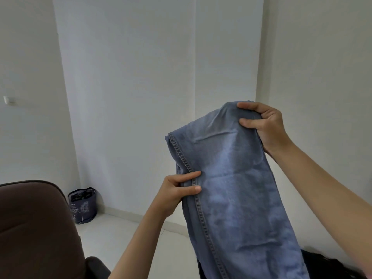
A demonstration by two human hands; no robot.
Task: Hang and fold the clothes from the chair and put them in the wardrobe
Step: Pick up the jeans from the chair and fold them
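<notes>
A pair of faded blue jeans hangs in the air in front of me, one leg facing me with its stitched side seam running down the left edge. My left hand pinches that seam about halfway up the visible cloth. Higher and to the right, my right hand grips the folded top edge of the denim. The lower end of the jeans runs out of the frame at the bottom. The brown chair stands at the lower left, its back toward me.
A dark blue patterned bag sits on the white floor in the corner against the wall. Something dark lies at the bottom right behind the jeans. White walls close off the room ahead.
</notes>
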